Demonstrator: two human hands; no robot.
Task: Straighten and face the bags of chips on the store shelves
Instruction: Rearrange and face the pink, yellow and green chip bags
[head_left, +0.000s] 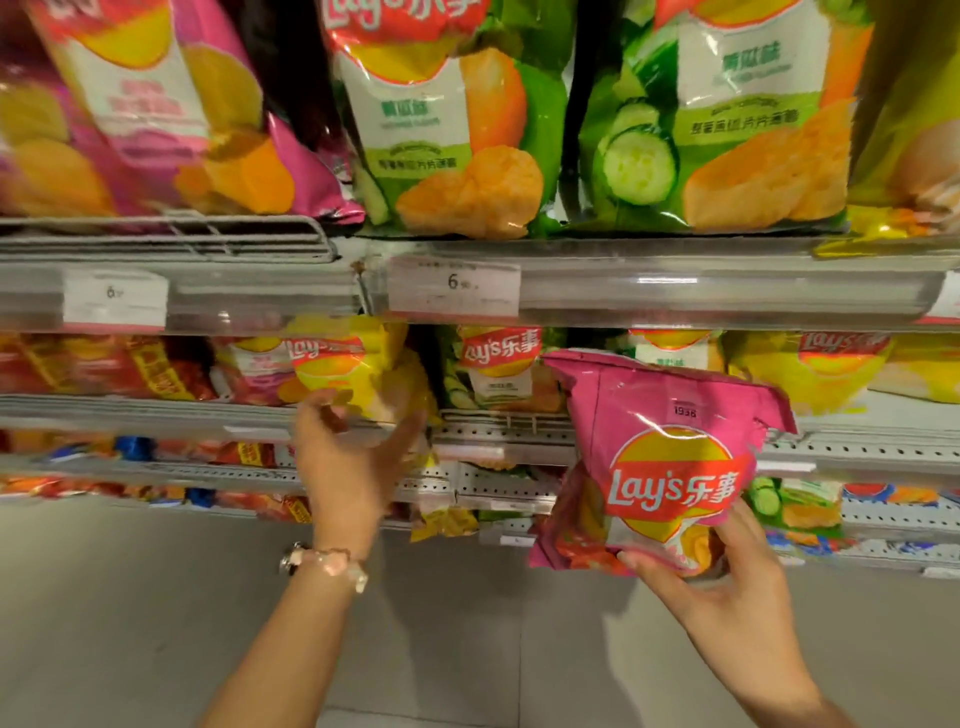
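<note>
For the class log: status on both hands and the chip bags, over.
Right hand grips pink bag by its bottom, held off the shelf. Left hand on yellow bag at second shelf edge; grip blurred. Nothing blocking.

Second shelf (498, 423): bare perforated deck just right of the yellow bag (358, 364), in front of the green bag (501, 366) set further back, so a hand fits there. Left hand (348, 457) blocks the yellow bag's front. Pink bag (670, 467), gripped at the bottom by right hand (727, 587), hangs before the shelf edge, covering the slot behind. Price rail (675, 286) overhangs, limiting headroom.
</note>
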